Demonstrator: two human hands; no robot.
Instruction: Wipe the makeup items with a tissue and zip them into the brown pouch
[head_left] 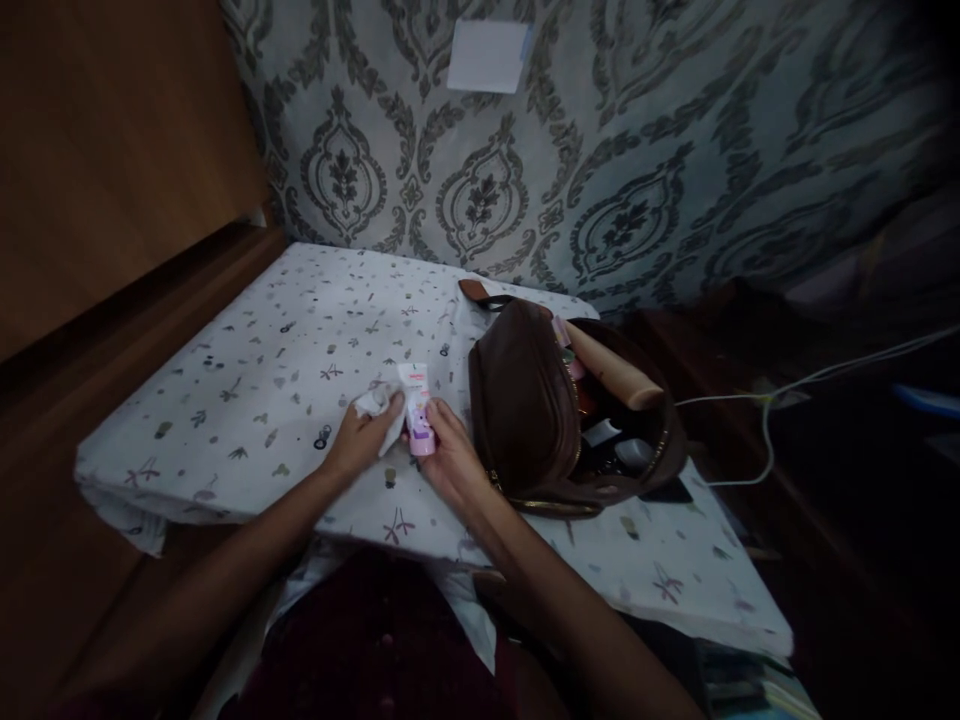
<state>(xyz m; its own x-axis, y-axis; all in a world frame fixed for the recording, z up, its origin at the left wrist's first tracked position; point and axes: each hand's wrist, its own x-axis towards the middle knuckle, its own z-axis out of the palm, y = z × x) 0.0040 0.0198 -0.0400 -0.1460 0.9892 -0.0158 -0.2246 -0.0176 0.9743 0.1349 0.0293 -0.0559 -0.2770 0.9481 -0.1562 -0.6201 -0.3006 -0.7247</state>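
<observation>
In the head view, my right hand (451, 452) is closed around a small white and lilac squeeze tube (417, 400). Its lilac cap points toward me, and a purple picture is printed above the cap. My left hand (362, 432) pinches a crumpled white wipe or tissue (388, 410) right beside the tube; whether the wipe touches it I cannot tell. Just right of my hands lies a brown toiletry bag (521, 390), unzipped. Inside it are a beige tube (611, 365), a whitish rounded item (634, 455) and other small things in shadow.
A white patterned cloth covers the table (247, 370). Behind it rises a papered wall (480, 190) with a white card (489, 56) on it. Wooden furniture (127, 150) borders the left side. White cables (817, 375) run in from the right behind the bag.
</observation>
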